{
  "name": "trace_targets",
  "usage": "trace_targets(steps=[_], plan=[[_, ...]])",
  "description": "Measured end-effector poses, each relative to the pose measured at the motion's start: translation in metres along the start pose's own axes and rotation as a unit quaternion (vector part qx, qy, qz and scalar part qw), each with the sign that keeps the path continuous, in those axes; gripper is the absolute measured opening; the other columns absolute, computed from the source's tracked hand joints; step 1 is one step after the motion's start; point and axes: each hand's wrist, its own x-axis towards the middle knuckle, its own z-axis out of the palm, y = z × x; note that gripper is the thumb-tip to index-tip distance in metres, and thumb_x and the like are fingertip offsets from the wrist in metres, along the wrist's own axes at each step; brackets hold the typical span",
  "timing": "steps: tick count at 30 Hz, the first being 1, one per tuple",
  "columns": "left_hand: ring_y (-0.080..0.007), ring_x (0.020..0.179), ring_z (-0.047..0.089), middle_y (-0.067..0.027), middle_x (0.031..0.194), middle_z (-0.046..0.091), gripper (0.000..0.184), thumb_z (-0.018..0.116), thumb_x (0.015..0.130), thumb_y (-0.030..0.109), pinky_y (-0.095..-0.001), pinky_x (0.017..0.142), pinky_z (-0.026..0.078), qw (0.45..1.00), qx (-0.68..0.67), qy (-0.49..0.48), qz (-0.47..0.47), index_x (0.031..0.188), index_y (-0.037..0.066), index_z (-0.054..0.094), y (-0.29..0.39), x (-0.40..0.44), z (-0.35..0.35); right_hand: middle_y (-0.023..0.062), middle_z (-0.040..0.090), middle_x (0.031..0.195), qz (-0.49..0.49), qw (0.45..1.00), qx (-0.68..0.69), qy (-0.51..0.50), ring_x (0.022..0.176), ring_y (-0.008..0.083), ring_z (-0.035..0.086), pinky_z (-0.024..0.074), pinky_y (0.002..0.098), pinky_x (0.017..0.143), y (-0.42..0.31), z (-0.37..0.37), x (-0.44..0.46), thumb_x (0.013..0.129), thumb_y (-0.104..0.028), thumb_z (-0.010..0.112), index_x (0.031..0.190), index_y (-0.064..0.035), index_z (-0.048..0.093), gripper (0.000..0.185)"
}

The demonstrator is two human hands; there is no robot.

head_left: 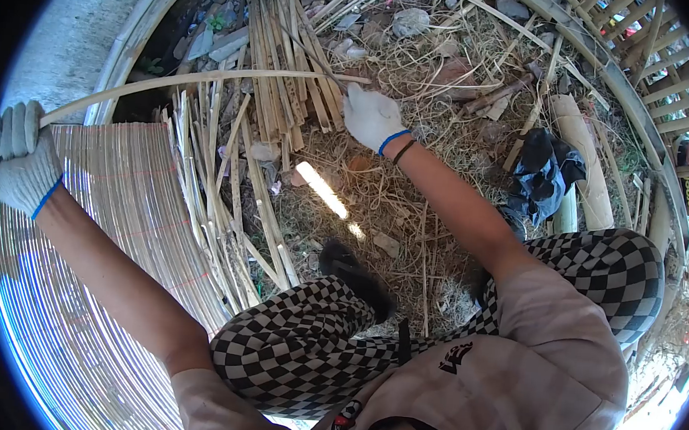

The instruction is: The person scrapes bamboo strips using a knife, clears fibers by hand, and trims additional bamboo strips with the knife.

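A long, pale bamboo strip point(202, 77) bows across the upper left. Its left end is gripped in my left hand point(22, 159), which wears a white knit glove with a blue cuff. My right hand point(373, 119), gloved the same way, is closed just below the strip's other end. From its fingers a thin, dark, knife-like tool point(312, 55) points up and left, crossing the strip. The handle is hidden inside the glove. Under and beyond the strip lies a bundle of split bamboo pieces point(271, 102).
A slatted bamboo mat point(114, 191) lies at the left, with loose bamboo sticks point(226, 199) along its edge. Shavings point(410, 196) litter the ground. To the right are a black plastic bag point(540, 177), a bamboo pole point(584, 152) and a curved bamboo lattice point(676, 94).
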Motion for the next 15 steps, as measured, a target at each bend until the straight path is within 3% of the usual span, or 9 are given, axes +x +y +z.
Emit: trace_targets(steps=[1,3,5,8,12,15], plan=[[-0.0162,0.045,0.024,-0.0037,0.059,0.028,0.04,0.04,0.101,0.033,-0.0333,0.051,0.032,0.999,0.017,0.042,0.002,0.068,0.011,0.037,0.002,-0.008,0.016,0.0224,0.069,0.078,-0.003,1.0,0.01,-0.008,0.075,0.0427,0.069,0.0543,0.0524,0.069,-0.002,0.001,-0.003,0.098,-0.022,0.053,0.102,-0.0027,0.057,0.02],[-0.0161,0.047,0.024,-0.0024,0.058,0.028,0.039,0.043,0.101,0.032,-0.0344,0.052,0.032,0.99,-0.129,-0.007,-0.053,0.068,0.012,0.036,0.003,0.001,-0.001,0.0242,0.068,0.077,-0.009,0.999,0.03,-0.016,0.076,0.0422,0.07,0.0532,0.0545,0.07,0.002,-0.003,-0.003,0.098,-0.021,0.052,0.103,-0.0011,0.055,0.021],[-0.0158,0.048,0.025,-0.0007,0.056,0.027,0.039,0.047,0.1,0.031,-0.0355,0.054,0.032,0.964,-0.242,-0.064,-0.096,0.068,0.014,0.035,0.004,0.005,-0.012,0.0233,0.072,0.085,0.05,0.998,0.003,-0.029,0.08,0.0435,0.07,0.0546,0.0537,0.073,0.035,0.019,-0.008,0.098,-0.022,0.052,0.11,0.0023,0.058,0.027],[-0.0147,0.046,0.024,0.0001,0.053,0.026,0.041,0.047,0.1,0.032,-0.0329,0.051,0.029,0.971,-0.224,0.013,-0.08,0.066,0.015,0.032,0.012,-0.005,0.018,0.0228,0.074,0.095,0.173,0.979,-0.042,-0.1,0.088,0.0421,0.072,0.0573,0.0501,0.078,0.11,0.064,-0.017,0.097,-0.02,0.054,0.111,0.0026,0.065,0.028],[-0.0158,0.049,0.02,-0.0003,0.055,0.022,0.041,0.043,0.101,0.031,-0.0326,0.051,0.027,0.975,-0.203,-0.007,-0.086,0.066,0.015,0.029,0.005,0.002,0.004,0.0239,0.074,0.094,0.128,0.983,-0.104,-0.085,0.09,0.039,0.074,0.0589,0.0475,0.076,0.106,0.055,-0.021,0.093,-0.019,0.058,0.103,0.001,0.068,0.025],[-0.014,0.048,0.02,0.001,0.055,0.021,0.048,0.037,0.106,0.039,-0.033,0.051,0.026,0.977,-0.203,-0.018,-0.069,0.066,0.013,0.033,0.0,0.001,0.01,0.0238,0.074,0.091,0.164,0.981,-0.076,-0.068,0.086,0.0397,0.074,0.0592,0.0478,0.072,0.106,0.057,-0.026,0.093,-0.02,0.058,0.103,0.0017,0.068,0.026]])
